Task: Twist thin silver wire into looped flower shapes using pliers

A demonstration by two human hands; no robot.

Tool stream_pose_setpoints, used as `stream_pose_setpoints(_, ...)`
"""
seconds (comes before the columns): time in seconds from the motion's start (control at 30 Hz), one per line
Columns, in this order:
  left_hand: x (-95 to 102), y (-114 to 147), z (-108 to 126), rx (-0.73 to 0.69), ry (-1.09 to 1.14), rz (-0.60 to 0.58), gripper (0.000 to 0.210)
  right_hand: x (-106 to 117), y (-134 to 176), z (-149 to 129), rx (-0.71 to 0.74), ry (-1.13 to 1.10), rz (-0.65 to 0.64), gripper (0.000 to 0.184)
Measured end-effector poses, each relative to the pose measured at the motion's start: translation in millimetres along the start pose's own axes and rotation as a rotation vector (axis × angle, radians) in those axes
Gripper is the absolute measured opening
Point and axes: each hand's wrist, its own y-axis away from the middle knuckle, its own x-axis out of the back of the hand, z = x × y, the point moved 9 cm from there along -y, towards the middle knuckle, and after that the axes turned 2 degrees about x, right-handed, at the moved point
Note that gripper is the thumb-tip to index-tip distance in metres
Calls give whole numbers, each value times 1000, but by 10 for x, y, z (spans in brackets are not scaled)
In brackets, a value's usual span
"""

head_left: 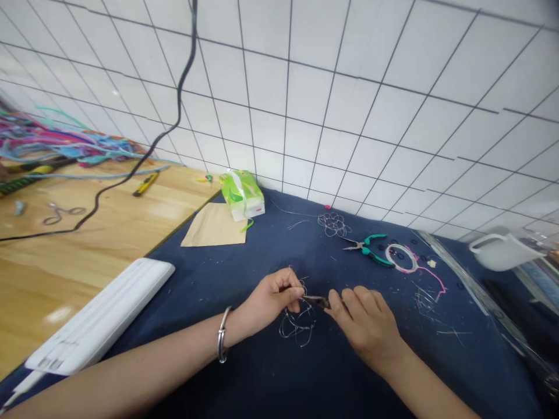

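Dark blue counter [271,250], white tiled wall [310,93] along its far edge.
Left fingers [292,295] pinch looped wire [297,327]; right fingers [364,299] grip metal tool [321,301].

A shiny silver bangle [221,336], rounded and marked by a small wrapped joint, is worn at the wrist of the left hand [268,299]; both forearms [174,352] are seen bare.

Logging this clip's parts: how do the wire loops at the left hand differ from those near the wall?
The left hand pinches the held loops; the far loops lie on the dark cloth. The held loops look irregular, the far loops flower-like. Both are thin wire.
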Motion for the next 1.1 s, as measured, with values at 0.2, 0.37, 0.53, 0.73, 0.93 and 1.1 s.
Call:
stream_pose_setpoints(0.2,-1,7,66,-49,-87,28,9,-65,-7,18,-30,-50,-59,23)
stream_pose_setpoints(0.37,4,12,79,-71,-98,30,9,-121,-17,31,-67,-112,-111,23)
stream_pose_setpoints(0.53,13,19,90,-110,-118,32,8,-156,-19,53,-91,-164,-146,24)
stream_pose_setpoints(0.73,11,20,109,-179,-142,34,9,-192,-31,89,-119,-245,-179,23)
stream_pose_setpoints(0.93,9,30,90,-203,-84,19,8,-208,-28,130,-178,-313,-214,21)
stream_pose_setpoints(1.1,16,48,147,-267,-107,43,12,-250,-27,143,-224,-385,-267,19)
